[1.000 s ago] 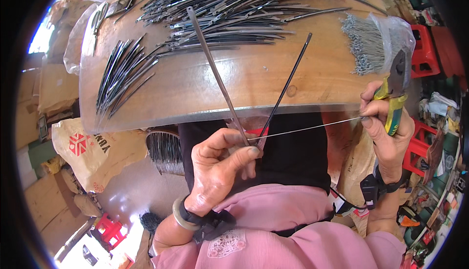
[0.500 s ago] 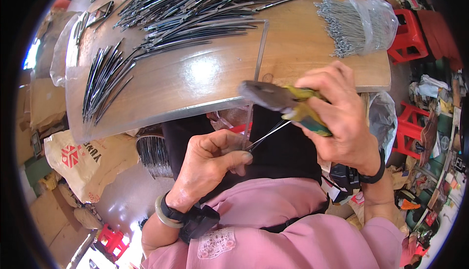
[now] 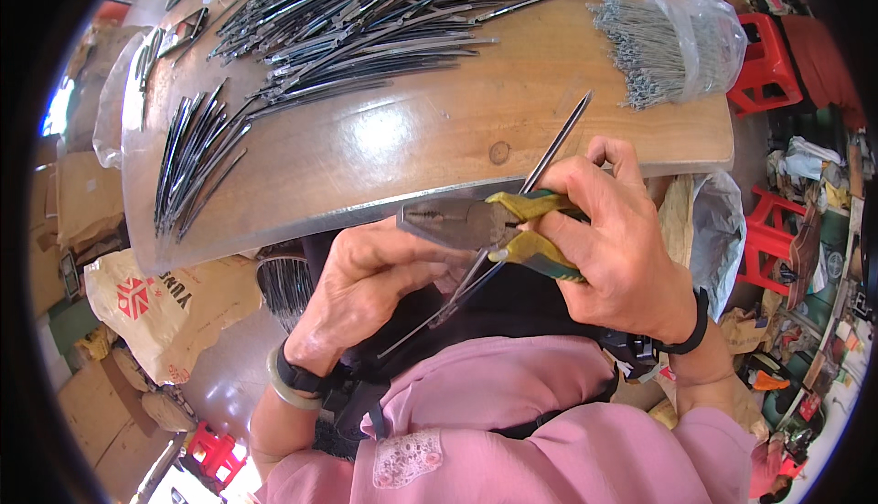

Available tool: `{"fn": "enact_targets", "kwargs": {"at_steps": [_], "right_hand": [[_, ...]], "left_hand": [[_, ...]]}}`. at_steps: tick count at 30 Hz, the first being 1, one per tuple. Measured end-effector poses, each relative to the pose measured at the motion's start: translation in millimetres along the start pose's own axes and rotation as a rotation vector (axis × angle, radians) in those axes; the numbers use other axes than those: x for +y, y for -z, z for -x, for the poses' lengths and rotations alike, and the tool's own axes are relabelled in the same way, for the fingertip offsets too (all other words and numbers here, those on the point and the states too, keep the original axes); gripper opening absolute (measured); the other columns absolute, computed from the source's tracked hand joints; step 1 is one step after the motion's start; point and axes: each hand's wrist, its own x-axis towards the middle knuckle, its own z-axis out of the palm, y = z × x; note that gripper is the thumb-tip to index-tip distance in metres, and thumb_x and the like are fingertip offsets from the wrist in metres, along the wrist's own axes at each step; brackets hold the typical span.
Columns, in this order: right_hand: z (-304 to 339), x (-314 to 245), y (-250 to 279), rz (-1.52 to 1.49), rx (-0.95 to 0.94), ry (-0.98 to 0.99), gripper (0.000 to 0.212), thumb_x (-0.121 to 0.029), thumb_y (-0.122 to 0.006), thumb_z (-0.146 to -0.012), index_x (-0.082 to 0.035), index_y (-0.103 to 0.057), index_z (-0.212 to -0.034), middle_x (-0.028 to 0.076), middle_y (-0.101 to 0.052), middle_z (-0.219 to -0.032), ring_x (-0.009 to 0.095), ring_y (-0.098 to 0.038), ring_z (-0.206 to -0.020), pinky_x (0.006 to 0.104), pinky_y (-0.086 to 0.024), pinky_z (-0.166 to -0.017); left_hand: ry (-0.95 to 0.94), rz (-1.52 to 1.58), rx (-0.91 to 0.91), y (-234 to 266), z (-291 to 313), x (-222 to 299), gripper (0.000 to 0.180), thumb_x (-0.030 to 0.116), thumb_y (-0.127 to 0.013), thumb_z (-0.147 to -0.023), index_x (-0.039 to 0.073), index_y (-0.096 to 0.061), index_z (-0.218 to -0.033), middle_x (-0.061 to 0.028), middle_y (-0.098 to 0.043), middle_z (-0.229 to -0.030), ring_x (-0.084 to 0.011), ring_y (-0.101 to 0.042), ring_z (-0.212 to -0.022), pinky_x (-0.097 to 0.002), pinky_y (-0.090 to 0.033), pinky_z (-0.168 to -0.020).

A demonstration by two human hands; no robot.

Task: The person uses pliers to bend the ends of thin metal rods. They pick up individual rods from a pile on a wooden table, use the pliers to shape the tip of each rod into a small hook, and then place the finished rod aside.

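Note:
My right hand [image 3: 608,239] is wrapped round a pair of pliers [image 3: 448,220] with yellow and green handles; the jaws point left, above my left hand. My left hand [image 3: 375,275] is closed at the fingertips on a long, thin, dark glossy strip [image 3: 558,143], partly hidden by the pliers. The strip slants from above the table edge down toward my lap, and a thin wire [image 3: 407,341] sticks out at its lower end. Whether the right fingers also touch the strip is hard to make out.
A big pile of similar dark strips [image 3: 366,19] covers the back of the wooden table [image 3: 540,74], with a smaller bunch [image 3: 197,161] at its left. Back right lies a plastic-wrapped bundle of thin grey wires [image 3: 640,51]. Red stools [image 3: 764,65] stand beyond the right edge.
The strip has swung round, its upper part now leaning right and its wire end pointing down left. The pliers have moved down and left, close over my left hand.

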Motion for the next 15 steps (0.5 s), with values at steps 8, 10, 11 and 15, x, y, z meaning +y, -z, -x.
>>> {"fn": "enact_targets", "kwargs": {"at_steps": [8, 10, 11, 15], "right_hand": [[9.3, 1.7, -11.5, -0.042, -0.021, -0.008, 0.021, 0.001, -0.066, -0.059, -0.002, -0.064, -0.080, 0.009, -0.058, -0.095, 0.025, -0.057, -0.079, 0.0453, -0.037, -0.080], [8.9, 2.0, -13.6, -0.079, -0.032, -0.018, 0.024, 0.005, -0.066, -0.057, -0.002, -0.064, -0.080, 0.009, -0.058, -0.098, 0.025, -0.059, -0.080, 0.0459, -0.036, -0.080], [7.0, 1.2, -13.8, -0.095, -0.023, -0.017, 0.024, 0.005, -0.067, -0.057, -0.002, -0.064, -0.080, 0.008, -0.059, -0.098, 0.025, -0.059, -0.080, 0.0459, -0.036, -0.081], [3.7, 0.0, -15.5, -0.104, -0.005, -0.009, 0.025, 0.005, -0.066, -0.055, -0.002, -0.063, -0.078, 0.008, -0.059, -0.097, 0.025, -0.059, -0.079, 0.0460, -0.036, -0.081]], "left_hand": [[0.435, 0.526, -0.079, -9.7, -14.0, 1.8, 0.022, 0.000, -0.062, -0.088, -0.002, -0.067, -0.109, -0.0127, -0.069, -0.090, -0.0224, -0.069, -0.071, -0.0321, -0.056, -0.066], [0.409, 0.471, -0.119, -7.3, -13.6, -4.2, 0.024, 0.001, -0.062, -0.088, -0.003, -0.066, -0.111, -0.0135, -0.069, -0.091, -0.0223, -0.069, -0.071, -0.0323, -0.056, -0.065], [0.358, 0.411, -0.165, -3.7, -10.7, -10.7, 0.026, 0.001, -0.063, -0.088, -0.004, -0.065, -0.113, -0.0140, -0.068, -0.092, -0.0221, -0.069, -0.071, -0.0324, -0.056, -0.065], [0.350, 0.646, -0.095, -14.8, -5.1, -5.6, 0.028, 0.006, -0.065, -0.089, -0.004, -0.062, -0.115, -0.0140, -0.068, -0.086, -0.0202, -0.067, -0.065, -0.0297, -0.054, -0.059]]}}
